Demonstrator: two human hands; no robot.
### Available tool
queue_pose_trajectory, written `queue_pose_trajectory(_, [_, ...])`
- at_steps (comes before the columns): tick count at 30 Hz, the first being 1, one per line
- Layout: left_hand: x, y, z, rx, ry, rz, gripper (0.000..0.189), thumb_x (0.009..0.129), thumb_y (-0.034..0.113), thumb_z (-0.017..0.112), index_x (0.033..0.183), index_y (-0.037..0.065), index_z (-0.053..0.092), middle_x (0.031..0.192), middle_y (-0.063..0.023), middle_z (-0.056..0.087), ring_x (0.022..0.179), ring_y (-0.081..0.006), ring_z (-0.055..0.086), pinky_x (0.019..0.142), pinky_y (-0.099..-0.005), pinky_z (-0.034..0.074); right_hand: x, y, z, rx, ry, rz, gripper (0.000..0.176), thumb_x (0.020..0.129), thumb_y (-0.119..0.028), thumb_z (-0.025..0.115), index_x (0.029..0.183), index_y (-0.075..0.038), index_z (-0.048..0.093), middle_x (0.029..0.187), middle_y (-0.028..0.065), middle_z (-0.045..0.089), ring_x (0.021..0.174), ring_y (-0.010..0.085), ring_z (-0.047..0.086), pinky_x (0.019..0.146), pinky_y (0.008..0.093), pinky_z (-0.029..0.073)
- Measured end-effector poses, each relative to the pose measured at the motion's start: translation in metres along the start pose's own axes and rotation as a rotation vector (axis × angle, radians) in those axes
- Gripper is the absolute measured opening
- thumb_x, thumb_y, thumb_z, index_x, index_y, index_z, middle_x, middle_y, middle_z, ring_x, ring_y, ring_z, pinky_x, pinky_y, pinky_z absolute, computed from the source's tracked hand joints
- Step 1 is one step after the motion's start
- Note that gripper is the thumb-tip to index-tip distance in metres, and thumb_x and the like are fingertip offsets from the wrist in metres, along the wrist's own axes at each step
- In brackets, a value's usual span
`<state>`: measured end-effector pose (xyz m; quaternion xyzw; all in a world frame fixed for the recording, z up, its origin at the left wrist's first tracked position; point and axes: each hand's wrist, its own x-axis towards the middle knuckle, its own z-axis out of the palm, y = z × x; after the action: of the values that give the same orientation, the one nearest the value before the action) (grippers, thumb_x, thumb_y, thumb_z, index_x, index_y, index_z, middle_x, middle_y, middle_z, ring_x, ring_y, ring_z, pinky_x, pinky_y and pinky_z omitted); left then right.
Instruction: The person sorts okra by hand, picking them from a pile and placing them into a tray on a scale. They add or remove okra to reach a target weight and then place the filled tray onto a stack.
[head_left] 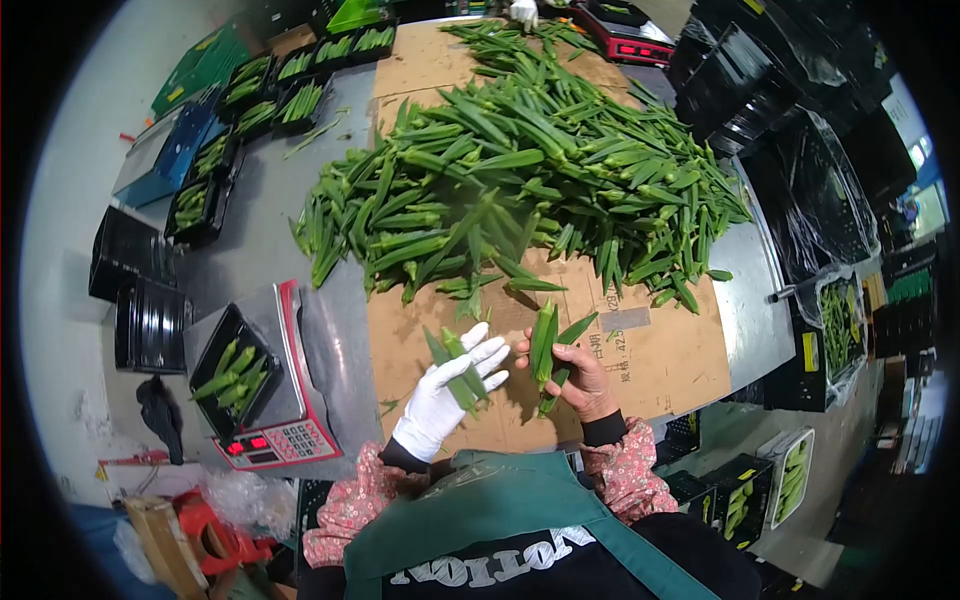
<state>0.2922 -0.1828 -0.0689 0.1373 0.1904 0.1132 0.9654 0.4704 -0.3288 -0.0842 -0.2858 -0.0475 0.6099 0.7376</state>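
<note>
Unclasped okra [464, 378] across open fingers of the left hand [426, 408] could slip off; fingers of the right hand [590, 384] grip pods [542, 346].

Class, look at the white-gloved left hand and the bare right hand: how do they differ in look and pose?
The white-gloved left hand is fully covered, while the bare right hand shows its skin. The left hand lies open, its fingers spread; the right hand's fingers curl in around what it holds. Both carry slender green okra pods above the brown cardboard.
</note>
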Motion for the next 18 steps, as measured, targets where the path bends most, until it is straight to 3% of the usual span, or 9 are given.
queue_pose_trajectory(3, [-0.002,-0.004,0.002,-0.020,-0.052,-0.039,0.059,0.095,0.013,0.051,0.148,0.004,0.028,0.143,-0.0146,0.044,0.129,-0.0276,0.047,0.108,-0.0426,0.039,0.004,0.003,0.008,-0.084,-0.046,0.092,0.043,0.094,-0.015,0.053,0.129,0.010,0.047,0.114,0.0204,0.063,0.091,0.0229,0.067,0.043,0.0194,0.046])
queue_pose_trajectory(4, [-0.004,-0.005,0.007,-0.032,-0.055,-0.058,0.059,0.095,0.014,0.052,0.149,0.005,0.029,0.133,-0.0112,0.053,0.116,-0.0247,0.055,0.101,-0.0405,0.045,0.005,0.003,0.012,-0.108,-0.056,0.124,0.042,0.094,-0.016,0.054,0.127,0.009,0.048,0.111,0.0192,0.064,0.089,0.0213,0.068,0.042,0.0191,0.045])
queue_pose_trajectory(7, [-0.005,-0.008,-0.013,-0.017,-0.096,-0.096,0.059,0.095,0.016,0.053,0.148,0.005,0.029,0.120,-0.0072,0.058,0.101,-0.0217,0.059,0.093,-0.0384,0.049,0.012,0.010,0.020,-0.270,-0.026,0.182,0.037,0.094,-0.019,0.056,0.121,0.007,0.054,0.100,0.0137,0.068,0.075,0.0142,0.066,0.040,0.0178,0.042])
queue_pose_trajectory(8, [-0.005,-0.008,-0.020,-0.017,-0.079,-0.121,0.055,0.095,0.019,0.052,0.146,0.005,0.034,0.139,-0.0115,0.049,0.102,-0.0219,0.057,0.091,-0.0386,0.049,0.014,0.013,0.022,-0.339,-0.006,0.194,0.036,0.094,-0.020,0.056,0.119,0.005,0.056,0.096,0.0116,0.069,0.069,0.0114,0.066,0.040,0.0174,0.040])
queue_pose_trajectory(12, [-0.012,-0.005,-0.024,-0.030,0.028,-0.127,0.050,0.095,0.021,0.051,0.142,0.005,0.040,0.136,-0.0124,0.051,0.111,-0.0225,0.057,0.096,-0.0409,0.048,0.012,0.014,0.037,-0.725,-0.020,0.259,0.029,0.094,-0.027,0.061,0.112,-0.005,0.063,0.083,0.0040,0.069,0.050,0.0031,0.050,0.038,0.0170,0.032])
queue_pose_trajectory(15, [-0.014,-0.008,-0.032,-0.173,-0.004,-0.137,0.048,0.095,0.022,0.051,0.140,0.004,0.043,0.137,-0.0136,0.050,0.120,-0.0252,0.054,0.101,-0.0474,0.045,0.009,0.012,0.049,-0.966,0.086,0.298,0.033,0.093,-0.031,0.061,0.112,-0.004,0.063,0.079,0.0033,0.067,0.051,0.0039,0.051,0.040,0.0192,0.034])
queue_pose_trajectory(18, [-0.012,-0.012,-0.034,-0.272,-0.044,-0.095,0.049,0.095,0.023,0.052,0.139,0.004,0.043,0.139,-0.0152,0.049,0.126,-0.0295,0.050,0.105,-0.0565,0.039,0.013,0.025,0.041,-1.150,0.143,0.039,0.040,0.093,-0.032,0.063,0.119,-0.002,0.058,0.076,0.0040,0.064,0.055,0.0087,0.055,0.048,0.0253,0.042])
